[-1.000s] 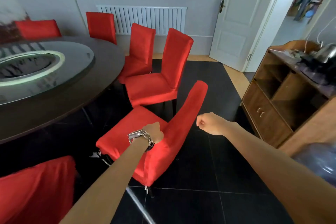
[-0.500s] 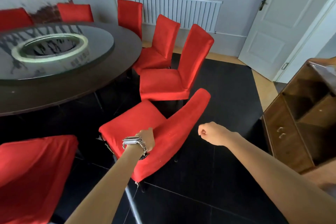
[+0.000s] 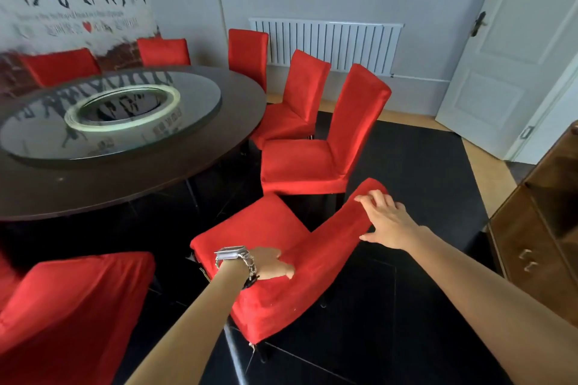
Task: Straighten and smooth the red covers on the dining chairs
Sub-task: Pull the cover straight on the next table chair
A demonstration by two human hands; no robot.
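Gripping the red cover (image 3: 312, 278) on the nearest chair at lower centre, the left hand (image 3: 270, 262) curls over the backrest; the right hand (image 3: 386, 222) clasps its far end. Straightening looks underway, and next probably comes a taut, even pull.

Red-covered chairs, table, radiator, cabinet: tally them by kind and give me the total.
Red-covered chairs: 7
Round table: 1
Radiator: 1
Wooden cabinet: 1
Total: 10
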